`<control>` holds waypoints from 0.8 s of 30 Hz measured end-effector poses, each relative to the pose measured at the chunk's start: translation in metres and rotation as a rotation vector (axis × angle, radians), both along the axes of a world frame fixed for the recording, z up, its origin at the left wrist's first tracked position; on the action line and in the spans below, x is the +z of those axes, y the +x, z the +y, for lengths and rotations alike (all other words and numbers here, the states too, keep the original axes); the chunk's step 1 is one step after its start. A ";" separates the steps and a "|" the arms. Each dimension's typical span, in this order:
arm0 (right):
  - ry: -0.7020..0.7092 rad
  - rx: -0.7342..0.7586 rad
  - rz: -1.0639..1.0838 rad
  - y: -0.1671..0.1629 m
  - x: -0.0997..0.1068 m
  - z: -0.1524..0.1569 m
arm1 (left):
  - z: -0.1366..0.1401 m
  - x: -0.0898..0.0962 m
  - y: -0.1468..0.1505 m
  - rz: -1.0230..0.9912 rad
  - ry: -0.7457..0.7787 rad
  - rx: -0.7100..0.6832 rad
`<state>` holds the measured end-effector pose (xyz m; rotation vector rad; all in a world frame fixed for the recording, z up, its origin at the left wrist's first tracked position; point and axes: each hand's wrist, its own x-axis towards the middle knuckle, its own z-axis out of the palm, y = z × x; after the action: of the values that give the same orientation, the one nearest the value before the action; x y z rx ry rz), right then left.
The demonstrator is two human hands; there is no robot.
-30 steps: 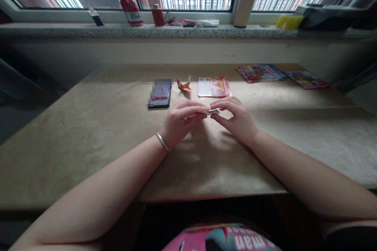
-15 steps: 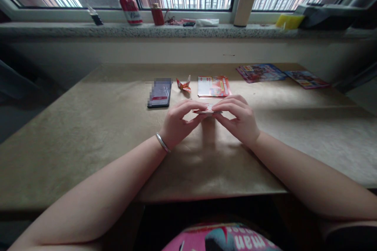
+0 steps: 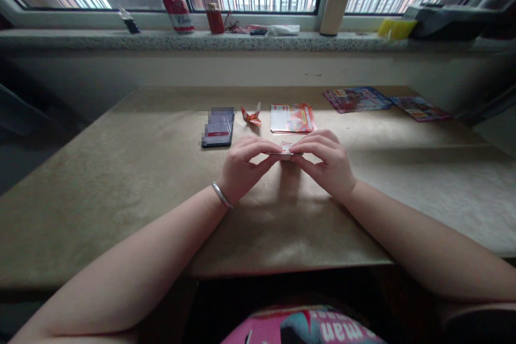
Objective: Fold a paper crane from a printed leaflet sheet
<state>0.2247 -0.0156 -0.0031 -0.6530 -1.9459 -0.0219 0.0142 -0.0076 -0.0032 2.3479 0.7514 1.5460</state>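
Between both hands, a small folded piece of paper (image 3: 286, 148) with white and reddish print is held nearly level just above the table. My left hand (image 3: 250, 164), below a silver bangle (image 3: 222, 195), pinches its left side between thumb and fingers. Its right side is pinched by my right hand (image 3: 327, 162) in the same way. The fingertips cover much of the paper, so its full shape is hidden. Just beyond the hands stand a red-orange folded paper crane (image 3: 252, 116) and a stack of printed paper sheets (image 3: 293, 118).
A phone (image 3: 218, 127) lies left of the crane on the beige table (image 3: 133, 188). Colourful booklets (image 3: 358, 99) rest at the back right. Along the windowsill (image 3: 242, 40) stand a red can (image 3: 177, 12), a red lighter-like item (image 3: 215, 18) and a yellow object (image 3: 397, 29).
The folded paper has tilted slightly, and its loose edges at the sides now look flatter between my fingers. Both hands stay almost in the same place.
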 end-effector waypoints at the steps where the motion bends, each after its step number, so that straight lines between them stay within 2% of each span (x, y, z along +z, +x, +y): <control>1: -0.005 0.003 0.000 0.000 -0.001 0.000 | 0.000 0.000 0.000 -0.002 0.000 -0.004; 8: -0.111 -0.010 0.000 -0.001 -0.003 0.002 | -0.001 -0.002 0.000 0.003 -0.030 -0.035; 13: -0.085 -0.012 0.021 -0.001 -0.002 0.003 | -0.002 -0.002 -0.001 0.036 -0.074 0.059; 19: -0.094 0.007 0.015 -0.001 -0.001 0.001 | 0.001 -0.004 0.000 -0.025 -0.088 -0.001; 24: -0.101 -0.014 0.016 -0.002 -0.002 0.001 | 0.003 -0.008 0.000 -0.048 -0.082 0.000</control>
<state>0.2229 -0.0149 -0.0056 -0.7313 -1.9367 0.0732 0.0146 -0.0045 -0.0110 2.2443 0.7883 1.5361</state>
